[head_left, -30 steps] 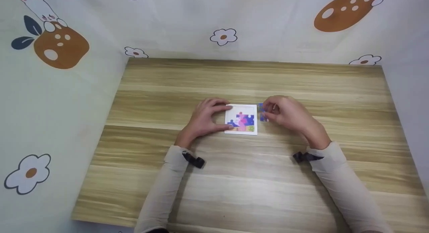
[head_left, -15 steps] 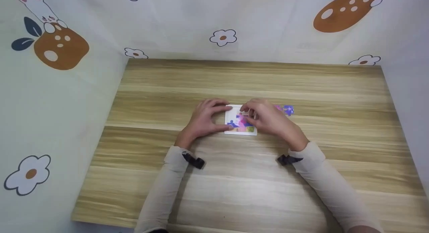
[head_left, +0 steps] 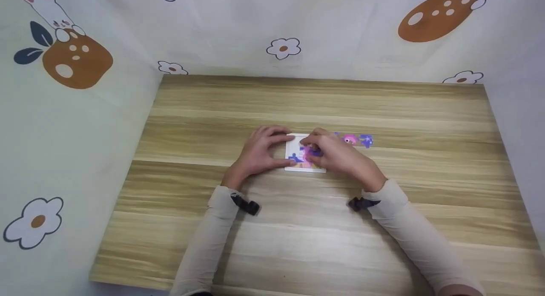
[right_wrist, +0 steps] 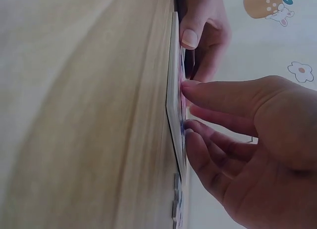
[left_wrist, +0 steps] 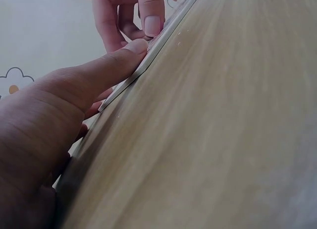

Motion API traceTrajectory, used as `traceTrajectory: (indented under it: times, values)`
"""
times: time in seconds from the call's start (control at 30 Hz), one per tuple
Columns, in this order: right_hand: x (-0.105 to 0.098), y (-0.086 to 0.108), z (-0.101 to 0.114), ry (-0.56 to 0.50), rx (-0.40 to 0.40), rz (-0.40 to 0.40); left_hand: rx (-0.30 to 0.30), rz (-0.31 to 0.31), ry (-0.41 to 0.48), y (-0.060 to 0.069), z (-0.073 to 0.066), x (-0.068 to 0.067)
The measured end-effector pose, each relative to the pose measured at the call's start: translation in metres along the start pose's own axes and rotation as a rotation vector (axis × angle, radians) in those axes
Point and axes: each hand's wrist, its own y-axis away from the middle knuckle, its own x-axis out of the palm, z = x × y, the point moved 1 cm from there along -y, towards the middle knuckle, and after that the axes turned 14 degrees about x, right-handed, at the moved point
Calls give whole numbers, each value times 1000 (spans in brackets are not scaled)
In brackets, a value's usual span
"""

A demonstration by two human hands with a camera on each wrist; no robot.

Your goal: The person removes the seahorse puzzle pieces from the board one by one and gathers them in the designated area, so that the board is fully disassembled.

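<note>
A small square jigsaw puzzle board [head_left: 305, 170] with a white border lies on the table, part-filled with blue, pink and yellow pieces. My left hand [head_left: 258, 152] grips its left side, with the thumb [left_wrist: 134, 46] on the near left corner and fingers at the far left. Over the board's right half, my right hand [head_left: 338, 153] bends its fingers and thumb around a puzzle piece, mostly hidden beneath them. In the right wrist view, the right thumb [right_wrist: 198, 90] and fingertips touch the board's picture side. White backing shows at the board's upper left.
Right of the board lie loose puzzle pieces: a pink one [head_left: 350, 139] and a blue one with a pale star [head_left: 366, 140], plus a bit of blue partly behind the right hand. The wooden table [head_left: 298, 236] meets a printed cloth [head_left: 238, 40] at its back.
My right hand has moved left from the loose pieces onto the board, then slightly further left, uncovering the pink and blue pieces. My left hand has stayed at the board's left side.
</note>
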Motion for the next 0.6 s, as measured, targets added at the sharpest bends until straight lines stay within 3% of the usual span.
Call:
traceTrajectory:
  times: [0.27, 0.6]
  values:
    - [3, 1, 6, -23, 45, 6, 10, -11, 2, 0, 0, -2]
    - [5, 3, 5, -22, 4, 1, 33, -35, 13, 0, 1, 1]
